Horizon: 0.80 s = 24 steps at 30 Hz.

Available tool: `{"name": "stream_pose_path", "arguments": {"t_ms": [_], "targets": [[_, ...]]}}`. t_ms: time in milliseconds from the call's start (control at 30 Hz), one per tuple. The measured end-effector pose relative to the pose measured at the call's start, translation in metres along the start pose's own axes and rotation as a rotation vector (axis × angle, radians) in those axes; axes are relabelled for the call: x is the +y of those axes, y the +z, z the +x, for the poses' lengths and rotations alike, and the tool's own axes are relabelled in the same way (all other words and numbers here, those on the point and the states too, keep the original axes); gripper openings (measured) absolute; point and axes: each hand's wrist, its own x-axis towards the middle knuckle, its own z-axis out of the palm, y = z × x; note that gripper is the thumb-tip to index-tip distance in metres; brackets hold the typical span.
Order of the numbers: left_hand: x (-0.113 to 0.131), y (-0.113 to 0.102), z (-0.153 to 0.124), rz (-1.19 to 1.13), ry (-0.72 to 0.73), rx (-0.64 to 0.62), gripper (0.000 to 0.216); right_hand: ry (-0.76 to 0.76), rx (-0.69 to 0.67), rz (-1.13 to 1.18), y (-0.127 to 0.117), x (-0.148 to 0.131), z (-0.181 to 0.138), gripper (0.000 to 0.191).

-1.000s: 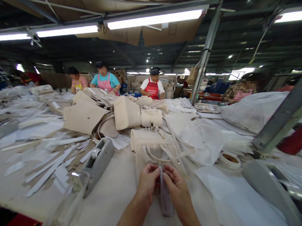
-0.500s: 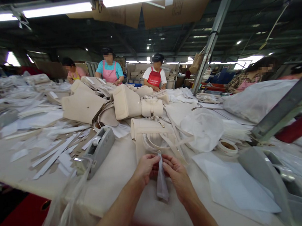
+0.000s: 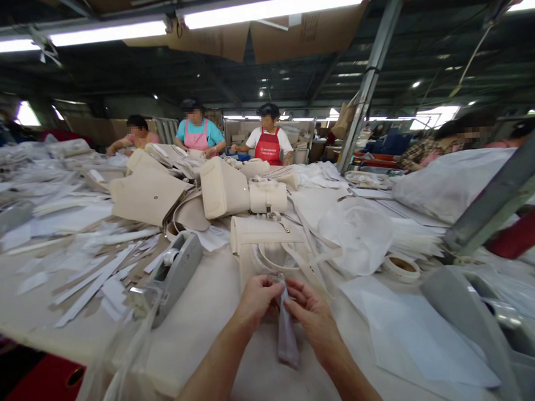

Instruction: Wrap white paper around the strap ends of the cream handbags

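Across the table (image 3: 201,304), a co-worker's arm (image 3: 242,148) has swung outward; left hand (image 3: 256,298) and right hand (image 3: 311,306) pinch a plastic-wrapped strip (image 3: 288,341) before the bag (image 3: 269,233), apparently working its half-hidden top; the next move calls for steady pinching.

A thin wrapped strip (image 3: 287,337) at the near side of a cream bag (image 3: 271,233).
The strip is pale grey and translucent, long and narrow, pinched at its top end and slanting slightly toward the viewer, widening to a squared lower end. The bag lies flat just beyond it, its far edge folded over, with straps looping across its front, a small gold-coloured metal fitting at the upper right, and clear plastic showing inside the strap loop.
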Motion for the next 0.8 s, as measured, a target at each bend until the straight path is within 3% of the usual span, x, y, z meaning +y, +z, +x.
{"name": "stream_pose_path", "arguments": {"t_ms": [233, 500, 667, 800], "targets": [[-0.004, -0.003, -0.004, -0.009, -0.027, 0.0, 0.03, 0.034, -0.002, 0.005, -0.004, 0.002, 0.002, 0.053], [-0.005, 0.002, 0.0, -0.001, 0.127, 0.063, 0.025, -0.063, 0.041, -0.064, -0.006, 0.017, 0.005, 0.05], [0.003, -0.003, -0.005, -0.038, 0.094, -0.058, 0.014, -0.113, 0.027, -0.088, -0.005, 0.017, 0.006, 0.046], [0.007, -0.013, -0.004, -0.099, -0.035, -0.198, 0.03, -0.06, 0.022, -0.052, -0.006, 0.012, 0.007, 0.063]]}}
